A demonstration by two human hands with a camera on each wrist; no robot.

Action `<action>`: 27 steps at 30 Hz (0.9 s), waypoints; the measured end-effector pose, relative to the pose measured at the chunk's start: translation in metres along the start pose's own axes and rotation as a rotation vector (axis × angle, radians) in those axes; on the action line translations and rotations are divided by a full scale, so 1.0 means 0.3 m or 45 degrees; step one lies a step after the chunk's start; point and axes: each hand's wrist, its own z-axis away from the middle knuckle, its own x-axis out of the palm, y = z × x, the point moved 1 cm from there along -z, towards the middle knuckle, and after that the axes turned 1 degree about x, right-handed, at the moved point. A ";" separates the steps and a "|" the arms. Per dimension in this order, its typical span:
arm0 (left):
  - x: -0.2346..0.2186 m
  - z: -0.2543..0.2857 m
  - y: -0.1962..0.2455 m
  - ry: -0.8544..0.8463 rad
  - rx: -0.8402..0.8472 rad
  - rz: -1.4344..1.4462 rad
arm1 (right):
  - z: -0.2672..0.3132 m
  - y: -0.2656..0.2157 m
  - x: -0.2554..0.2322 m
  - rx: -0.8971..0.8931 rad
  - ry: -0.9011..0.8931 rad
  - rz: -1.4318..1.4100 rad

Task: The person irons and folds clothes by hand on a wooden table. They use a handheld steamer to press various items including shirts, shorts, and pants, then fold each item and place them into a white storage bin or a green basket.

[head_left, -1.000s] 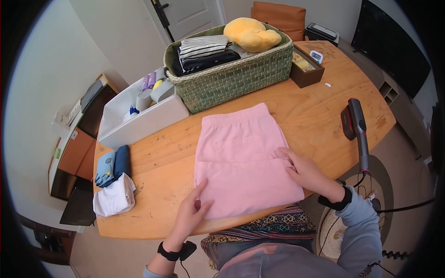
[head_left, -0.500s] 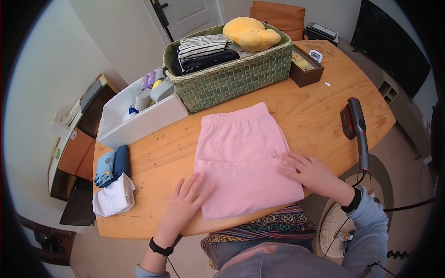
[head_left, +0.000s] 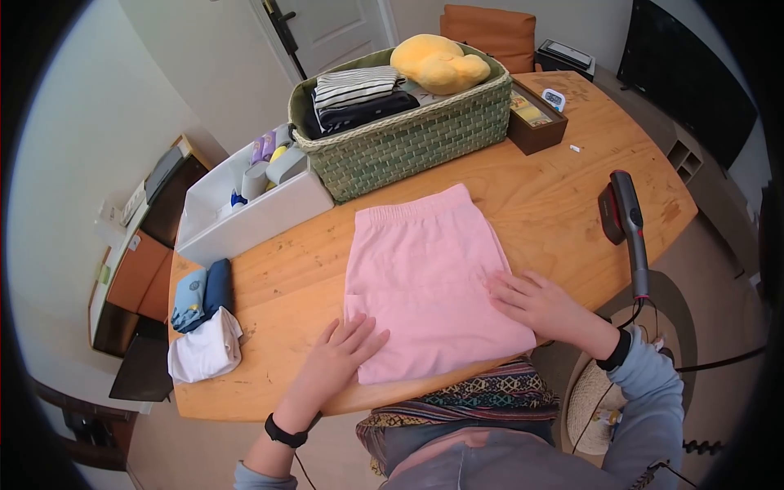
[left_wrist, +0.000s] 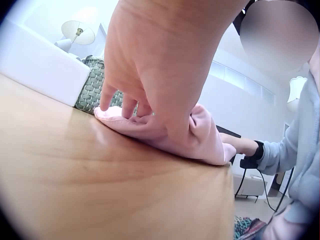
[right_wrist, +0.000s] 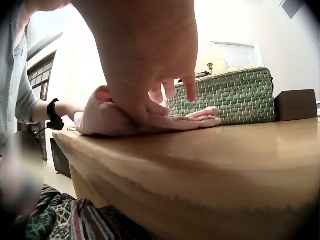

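Observation:
A folded pair of pink elastic-waist pants (head_left: 425, 278) lies on the wooden table, its gathered waistband toward the basket. In the head view my left hand (head_left: 339, 359) rests with spread fingers on the lower left edge of the cloth. My right hand (head_left: 543, 310) lies across the right edge, its fingers extended over the fabric. From the left wrist view, the left fingers (left_wrist: 128, 106) reach down onto the pink cloth (left_wrist: 165, 132). The right wrist view has the right hand (right_wrist: 145, 65) over the layered cloth edge (right_wrist: 195, 119).
Behind the pants stand a green woven basket (head_left: 416, 147) with clothes and a yellow plush, and a white bin (head_left: 261, 220). Folded clothes (head_left: 204, 343) lie at the left. A handheld steamer (head_left: 629, 220) with a cord is at the right, a brown box (head_left: 539, 135) farther back.
Both hands have flattened out on the pants, the left shifting from the edge onto the cloth. The crosswise fold line looks smoother than before.

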 end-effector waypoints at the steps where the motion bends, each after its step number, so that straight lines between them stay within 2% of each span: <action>1: 0.010 0.005 -0.003 0.017 0.028 0.049 | 0.002 0.002 -0.006 -0.064 -0.029 -0.019; 2: 0.014 0.009 -0.006 0.034 0.056 0.099 | 0.005 0.005 -0.010 -0.062 -0.028 -0.020; 3: 0.009 0.012 -0.011 0.032 0.058 0.098 | 0.008 0.007 -0.013 -0.086 -0.051 -0.212; 4: 0.002 0.018 -0.015 -0.042 0.067 0.305 | 0.011 0.010 -0.014 -0.110 -0.075 -0.405; 5: -0.008 0.024 -0.017 -0.117 0.075 0.512 | 0.016 0.013 -0.010 -0.109 -0.075 -0.406; 6: -0.024 0.031 -0.019 -0.119 0.075 0.512 | 0.022 0.018 -0.004 -0.112 -0.080 -0.664; 7: -0.037 0.040 -0.021 -0.391 -0.070 0.589 | 0.020 0.018 -0.008 -0.115 -0.084 -0.922; 8: -0.040 0.048 -0.024 -0.663 -0.217 0.661 | 0.016 0.008 -0.023 -0.114 -0.084 -0.923; 9: -0.028 0.062 -0.019 -0.665 -0.217 0.660 | 0.008 -0.007 -0.051 0.116 -0.110 -1.402; 10: -0.015 0.081 -0.013 -0.246 -0.362 1.125 | 0.004 -0.014 -0.065 0.361 -0.133 -1.874; 11: -0.009 0.090 -0.014 0.203 -0.499 1.565 | 0.002 -0.008 -0.054 0.363 -0.131 -1.876; 12: -0.002 0.077 -0.023 0.199 -0.497 1.564 | -0.003 0.006 -0.027 0.621 -0.140 -1.950; 13: -0.004 0.051 -0.035 0.235 -0.709 1.726 | -0.006 0.016 -0.001 0.882 -0.147 -2.013; 14: -0.002 0.036 -0.041 0.272 -0.926 1.881 | -0.013 0.020 0.017 0.882 -0.145 -2.014; 18: 0.015 0.015 -0.034 0.125 -0.888 1.738 | -0.034 0.017 0.040 0.856 -0.123 -1.873; 20: 0.036 0.025 -0.032 0.106 -0.719 1.809 | -0.025 0.010 0.057 0.874 -0.136 -1.849; 22: 0.046 0.032 -0.037 0.091 -0.697 1.843 | -0.014 0.016 0.085 0.778 -0.119 -1.749; 26: 0.071 0.055 -0.054 0.052 -0.686 1.926 | -0.023 0.017 0.058 0.780 -0.095 -1.626; 27: 0.072 0.058 -0.054 0.052 -0.686 1.927 | -0.031 0.017 0.040 0.795 -0.135 -1.472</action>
